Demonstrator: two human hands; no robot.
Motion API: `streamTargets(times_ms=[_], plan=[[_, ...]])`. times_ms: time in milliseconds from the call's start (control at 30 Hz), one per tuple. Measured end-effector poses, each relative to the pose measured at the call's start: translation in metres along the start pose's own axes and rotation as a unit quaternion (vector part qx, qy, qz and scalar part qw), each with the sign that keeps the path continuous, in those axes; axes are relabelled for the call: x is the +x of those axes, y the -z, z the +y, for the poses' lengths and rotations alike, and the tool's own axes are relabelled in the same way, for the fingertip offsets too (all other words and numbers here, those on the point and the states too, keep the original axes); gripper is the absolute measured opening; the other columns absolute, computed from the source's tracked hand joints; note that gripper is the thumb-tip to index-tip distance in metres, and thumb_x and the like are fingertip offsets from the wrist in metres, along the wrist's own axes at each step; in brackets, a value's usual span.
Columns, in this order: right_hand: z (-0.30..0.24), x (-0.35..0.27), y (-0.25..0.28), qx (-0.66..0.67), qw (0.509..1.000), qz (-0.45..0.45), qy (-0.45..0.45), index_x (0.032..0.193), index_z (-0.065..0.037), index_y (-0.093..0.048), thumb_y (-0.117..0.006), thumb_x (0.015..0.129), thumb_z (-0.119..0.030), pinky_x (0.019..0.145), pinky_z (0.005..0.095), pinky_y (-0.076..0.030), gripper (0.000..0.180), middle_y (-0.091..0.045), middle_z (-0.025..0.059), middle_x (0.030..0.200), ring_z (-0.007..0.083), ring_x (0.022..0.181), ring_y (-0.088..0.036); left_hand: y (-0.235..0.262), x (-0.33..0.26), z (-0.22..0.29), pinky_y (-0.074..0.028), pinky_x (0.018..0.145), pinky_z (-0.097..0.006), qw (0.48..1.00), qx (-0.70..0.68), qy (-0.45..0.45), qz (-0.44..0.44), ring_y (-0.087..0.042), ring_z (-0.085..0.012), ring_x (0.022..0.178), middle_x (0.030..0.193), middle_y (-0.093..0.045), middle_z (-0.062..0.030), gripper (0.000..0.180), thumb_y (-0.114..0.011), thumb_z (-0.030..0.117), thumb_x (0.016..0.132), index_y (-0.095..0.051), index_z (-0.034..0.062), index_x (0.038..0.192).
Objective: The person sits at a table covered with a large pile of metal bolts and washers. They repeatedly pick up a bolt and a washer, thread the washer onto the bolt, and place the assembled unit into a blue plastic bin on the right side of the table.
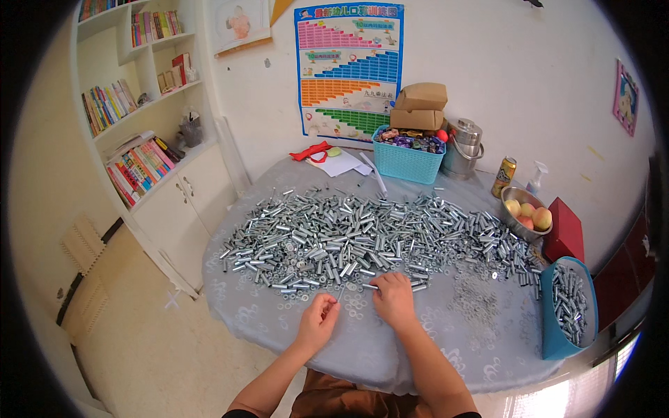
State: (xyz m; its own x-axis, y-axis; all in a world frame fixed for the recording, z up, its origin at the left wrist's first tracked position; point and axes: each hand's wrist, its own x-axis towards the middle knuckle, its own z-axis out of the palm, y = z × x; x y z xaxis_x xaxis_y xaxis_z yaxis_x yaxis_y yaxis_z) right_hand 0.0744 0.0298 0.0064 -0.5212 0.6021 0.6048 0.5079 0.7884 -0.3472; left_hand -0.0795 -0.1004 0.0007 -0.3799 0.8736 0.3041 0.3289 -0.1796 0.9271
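Observation:
My left hand (319,320) is over the near part of the table, its thumb and fingers pinched together. A thin, pale metal pin (340,295) sticks up from its fingertips; its exact kind is too small to tell. My right hand (394,299) lies at the near edge of a wide heap of silvery metal sleeves and bolts (334,240). Its fingers are curled down onto a metal sleeve (369,286), whose end shows left of the fingertips. Between the hands lie loose flat washers (355,304). A spread of small rings (474,299) is right of my right hand.
A blue bin (549,313) of metal bolts stands at the table's right edge. Behind it are a red box (566,233), a steel bowl (514,224) of fruit, a can (503,177) and a spray bottle (537,177). A turquoise basket (408,164) and metal pot (462,150) stand behind the heap.

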Motion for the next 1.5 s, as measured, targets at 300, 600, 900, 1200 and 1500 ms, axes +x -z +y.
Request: streamTargets(times_ms=[300,600,900,1200,1500], plan=[[-0.006,-0.005,0.004,-0.008,0.999,-0.025,-0.018,0.081,-0.008,-0.064,-0.062,0.068,-0.012,0.073,0.0386,-0.040,0.014,-0.059,0.0080,0.079,0.0268,0.082,-0.054,-0.010,-0.004,-0.006,-0.039,0.053,-0.021,1.000,-0.028,0.004,-0.012,-0.051,-0.0069,0.060,0.068,-0.055,-0.0029,0.013,-0.054,0.011,0.087,-0.049,0.0002,0.094],[-0.029,-0.004,0.000,0.521,0.820,-0.004,-0.238,0.088,-0.004,-0.059,-0.067,0.077,-0.008,0.075,0.0252,-0.045,0.015,-0.061,0.0017,0.085,0.0115,0.081,-0.057,-0.008,-0.005,0.005,-0.042,0.060,-0.020,0.997,-0.061,0.036,-0.018,-0.055,-0.0079,0.068,0.074,-0.058,-0.0037,0.011,-0.052,0.008,0.088,-0.051,-0.0005,0.094],[-0.036,-0.014,-0.010,0.538,0.797,-0.134,-0.239,0.095,-0.004,-0.058,-0.066,0.079,-0.009,0.075,0.0246,-0.044,0.019,-0.061,0.0011,0.088,0.0100,0.086,-0.053,-0.008,-0.005,-0.012,-0.050,0.063,-0.024,0.972,-0.211,0.100,-0.022,-0.060,-0.0127,0.076,0.087,-0.061,-0.0093,0.014,-0.049,0.004,0.089,-0.053,-0.0026,0.100],[-0.037,-0.018,-0.016,0.419,0.879,-0.122,-0.191,0.095,-0.005,-0.063,-0.069,0.075,-0.010,0.076,0.0256,-0.044,0.021,-0.063,0.0043,0.090,0.0149,0.085,-0.055,0.002,0.001,-0.005,-0.051,0.083,-0.034,0.922,-0.350,0.158,-0.041,-0.055,-0.0227,0.103,0.117,-0.052,-0.0185,0.045,-0.049,-0.003,0.086,-0.037,-0.0002,0.129],[-0.034,-0.008,-0.004,0.409,0.888,-0.066,-0.200,0.093,-0.005,-0.066,-0.065,0.076,-0.006,0.071,0.0270,-0.047,0.017,-0.064,0.0063,0.085,0.0158,0.081,-0.058,-0.001,0.001,-0.014,-0.053,0.077,-0.031,0.925,-0.345,0.153,0.051,-0.063,-0.0246,0.086,0.097,-0.061,-0.0165,0.016,-0.053,-0.004,0.084,-0.058,-0.0055,0.099]])
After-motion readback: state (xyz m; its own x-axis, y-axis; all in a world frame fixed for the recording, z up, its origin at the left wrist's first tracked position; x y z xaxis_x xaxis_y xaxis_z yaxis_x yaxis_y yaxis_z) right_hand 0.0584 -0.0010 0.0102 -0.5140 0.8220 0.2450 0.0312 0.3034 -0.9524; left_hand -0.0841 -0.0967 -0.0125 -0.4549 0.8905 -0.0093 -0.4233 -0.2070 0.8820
